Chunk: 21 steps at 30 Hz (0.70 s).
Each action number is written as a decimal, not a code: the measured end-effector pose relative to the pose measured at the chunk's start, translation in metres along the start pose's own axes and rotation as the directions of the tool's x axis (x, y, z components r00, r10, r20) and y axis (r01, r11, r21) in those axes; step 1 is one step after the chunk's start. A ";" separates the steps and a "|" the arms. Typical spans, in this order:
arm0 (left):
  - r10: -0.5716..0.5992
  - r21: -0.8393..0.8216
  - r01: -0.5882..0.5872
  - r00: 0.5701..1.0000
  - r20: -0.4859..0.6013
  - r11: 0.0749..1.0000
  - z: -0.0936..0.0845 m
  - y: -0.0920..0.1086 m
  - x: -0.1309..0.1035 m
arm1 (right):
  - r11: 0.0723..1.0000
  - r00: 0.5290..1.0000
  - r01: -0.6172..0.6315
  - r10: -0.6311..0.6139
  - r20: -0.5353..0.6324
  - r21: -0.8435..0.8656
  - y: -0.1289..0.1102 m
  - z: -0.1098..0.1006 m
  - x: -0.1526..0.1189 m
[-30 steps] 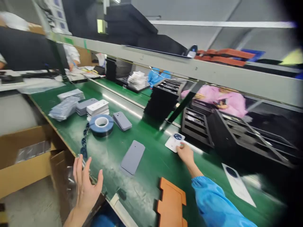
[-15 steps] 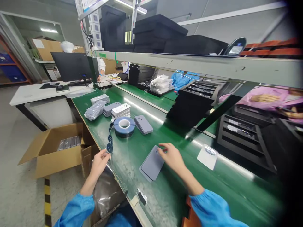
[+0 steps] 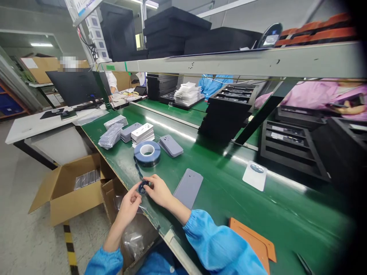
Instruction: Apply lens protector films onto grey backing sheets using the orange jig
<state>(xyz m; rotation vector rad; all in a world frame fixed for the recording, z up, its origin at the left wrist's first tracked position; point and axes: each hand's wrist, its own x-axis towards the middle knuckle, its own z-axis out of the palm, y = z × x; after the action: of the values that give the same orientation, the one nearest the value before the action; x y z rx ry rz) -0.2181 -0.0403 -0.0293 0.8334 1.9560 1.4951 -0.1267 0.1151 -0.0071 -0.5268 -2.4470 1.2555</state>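
Observation:
At the bench's near edge, my left hand is closed on the free end of a strip of dark round stickers. Beside it my right hand pinches the same end sticker from the other side. The strip runs back to a blue tape roll with a white core. To the right of my right hand lie flat grey phone-shaped plates, partly behind my forearm. Behind the roll are a stack of white plates, a grey stack and plastic-wrapped packs.
A white card with a round sticker lies on the right. Orange plates and a dark tool are near the front. Black trays stand at the right. An open cardboard box is on the left. Other people sit across the bench.
My right hand has left the grey plates and moved left to the sticker strip, beside my left hand. The view has shifted, and more of the orange plates shows.

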 end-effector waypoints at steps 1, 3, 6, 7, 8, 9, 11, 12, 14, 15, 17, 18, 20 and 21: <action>0.000 0.003 0.000 1.000 0.000 1.000 0.000 0.000 0.000 | 1.000 1.000 -0.007 0.007 -0.011 0.008 0.000 -0.001 -0.003; 0.009 0.025 -0.009 1.000 -0.005 1.000 0.001 -0.001 0.000 | 1.000 1.000 -0.012 0.013 -0.024 0.028 0.002 -0.004 -0.010; 0.035 0.084 -0.033 0.999 -0.013 0.996 0.005 -0.001 -0.001 | 0.999 0.999 -0.014 0.017 -0.047 0.049 0.005 -0.010 -0.020; 0.043 0.106 -0.041 0.999 -0.017 0.993 0.006 0.000 -0.002 | 0.998 0.998 -0.018 0.021 -0.061 0.052 0.005 -0.013 -0.024; 0.058 0.133 -0.054 0.998 -0.028 0.990 0.007 0.001 -0.003 | 0.998 0.997 -0.022 0.027 -0.078 0.054 0.005 -0.017 -0.027; 0.089 0.168 -0.078 0.994 -0.056 0.983 0.007 0.004 -0.005 | 0.998 0.995 -0.028 0.034 -0.095 0.056 0.004 -0.021 -0.032; 0.220 0.269 -0.172 0.963 -0.157 0.948 0.008 0.011 -0.009 | 0.998 0.992 -0.034 0.041 -0.117 0.060 0.002 -0.035 -0.043; 0.316 0.332 -0.234 0.923 -0.220 0.914 0.009 0.015 -0.012 | 0.997 0.992 -0.030 0.038 -0.123 0.066 0.001 -0.043 -0.052; 0.501 0.431 -0.347 0.804 -0.321 0.833 0.013 0.023 -0.019 | 0.996 0.990 -0.018 0.030 -0.138 0.088 -0.001 -0.065 -0.073; 0.569 0.450 -0.399 0.745 -0.349 0.799 0.018 0.028 -0.023 | 0.994 0.986 -0.018 0.034 -0.160 0.104 0.000 -0.077 -0.087; 0.647 0.423 -0.503 0.680 -0.345 0.754 0.031 0.035 -0.030 | 0.990 0.969 -0.052 0.083 -0.233 0.134 0.003 -0.102 -0.117; 0.663 0.377 -0.552 0.683 -0.306 0.743 0.040 0.039 -0.034 | 0.986 0.955 -0.086 0.122 -0.271 0.144 0.006 -0.114 -0.134; 0.652 0.252 -0.609 0.741 -0.159 0.753 0.063 0.047 -0.042 | 0.976 0.918 -0.156 0.199 -0.342 0.150 0.015 -0.135 -0.170; 0.624 0.190 -0.604 0.779 -0.062 0.774 0.076 0.051 -0.045 | 0.972 0.902 -0.184 0.226 -0.368 0.146 0.020 -0.144 -0.188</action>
<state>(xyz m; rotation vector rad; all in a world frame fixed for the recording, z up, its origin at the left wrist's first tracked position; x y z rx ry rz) -0.1246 -0.0156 0.0035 1.6152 2.0117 1.7859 0.1062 0.1383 0.0319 -0.9261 -2.0262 1.2186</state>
